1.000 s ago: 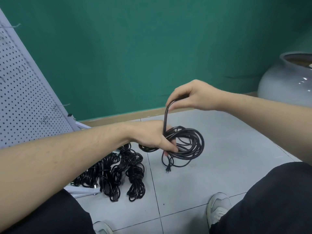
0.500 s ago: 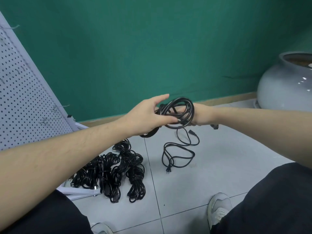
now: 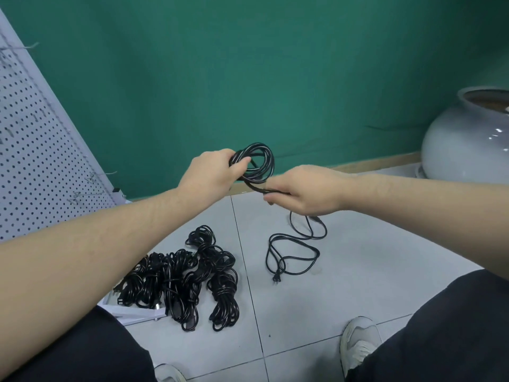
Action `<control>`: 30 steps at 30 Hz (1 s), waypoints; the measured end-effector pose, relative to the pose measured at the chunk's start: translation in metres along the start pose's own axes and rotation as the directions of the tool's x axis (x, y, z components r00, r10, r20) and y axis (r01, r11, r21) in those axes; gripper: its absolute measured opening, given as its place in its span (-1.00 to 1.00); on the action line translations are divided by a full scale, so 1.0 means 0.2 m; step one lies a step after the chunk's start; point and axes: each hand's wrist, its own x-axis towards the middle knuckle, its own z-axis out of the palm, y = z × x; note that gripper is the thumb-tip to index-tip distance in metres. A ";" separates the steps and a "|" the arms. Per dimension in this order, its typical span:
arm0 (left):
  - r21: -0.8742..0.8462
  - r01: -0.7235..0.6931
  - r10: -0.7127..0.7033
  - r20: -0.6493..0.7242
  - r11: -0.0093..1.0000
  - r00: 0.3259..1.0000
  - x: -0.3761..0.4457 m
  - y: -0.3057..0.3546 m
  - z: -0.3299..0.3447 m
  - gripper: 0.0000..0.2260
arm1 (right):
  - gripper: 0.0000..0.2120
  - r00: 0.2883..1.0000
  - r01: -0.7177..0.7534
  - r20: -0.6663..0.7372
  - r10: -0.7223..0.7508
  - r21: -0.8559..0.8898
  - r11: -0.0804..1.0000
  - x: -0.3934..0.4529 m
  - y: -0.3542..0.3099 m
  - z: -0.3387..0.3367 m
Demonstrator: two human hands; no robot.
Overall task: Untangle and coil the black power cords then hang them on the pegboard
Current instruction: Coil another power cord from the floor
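Note:
My left hand (image 3: 212,175) grips a small coil of black power cord (image 3: 260,161), held up in front of the green wall. My right hand (image 3: 305,191) is closed round the strand that leaves the coil, just to its right. The loose tail (image 3: 292,252) of the same cord drops from my right hand and loops on the grey floor tiles, ending in a plug (image 3: 276,279). A pile of black cord bundles (image 3: 190,277) lies on the floor lower left. The white pegboard (image 3: 35,161) leans at the far left with bare metal hooks (image 3: 100,175).
A large grey ceramic pot (image 3: 468,139) stands at the right against the wall. My knees in black trousers and grey shoes (image 3: 358,343) fill the bottom of the view. A white base frame (image 3: 137,315) of the pegboard lies under the cord pile.
The coil went from low and hanging to held up at the wall. My right hand moved out from behind the coil to the trailing strand, and more tail now lies on the floor.

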 end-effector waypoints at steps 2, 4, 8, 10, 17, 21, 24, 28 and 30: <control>0.161 -0.045 0.037 0.056 0.986 0.998 0.00 0.02 0.01 -0.59 | -0.70 0.999 0.043 0.030 -0.040 -0.104 0.994 0.00 -0.03 -0.01; 0.313 -0.109 0.067 0.142 0.943 0.988 -0.02 0.04 0.03 -0.60 | -0.69 0.994 0.103 0.063 -0.090 -0.238 0.966 0.01 -0.07 0.00; 0.443 -0.309 0.206 0.266 0.842 0.942 -0.11 0.06 0.10 -0.84 | -0.64 0.994 0.053 -0.075 -0.073 -0.244 0.968 0.02 -0.07 -0.05; 0.328 -0.347 0.263 0.275 0.879 0.925 -0.13 0.07 0.09 -0.79 | -0.57 0.982 -0.029 -0.191 -0.001 -0.156 0.987 0.00 -0.01 -0.10; 0.059 -0.507 0.473 0.280 0.860 0.835 -0.12 0.03 0.07 -0.56 | -0.50 0.956 -0.124 -0.224 0.191 0.281 0.952 0.00 0.07 -0.10; -0.087 -0.579 0.584 0.199 0.810 0.787 -0.12 0.06 0.00 -0.59 | -0.87 0.949 -0.049 -0.235 0.210 0.546 0.836 0.00 0.10 -0.12; -0.157 -0.519 0.538 0.125 0.840 0.833 -0.14 0.09 0.00 -0.53 | -0.94 0.950 -0.038 -0.222 0.221 0.619 0.784 -0.01 0.12 -0.14; -0.328 -0.339 0.374 0.048 0.882 0.926 -0.13 0.11 0.02 -0.72 | -0.71 0.921 -0.151 -0.145 0.362 0.722 0.675 -0.03 0.17 -0.09; -0.393 -0.290 0.328 0.032 0.873 0.944 -0.14 0.12 0.04 -0.73 | -0.62 0.923 -0.226 -0.074 0.378 0.691 0.687 -0.04 0.18 -0.03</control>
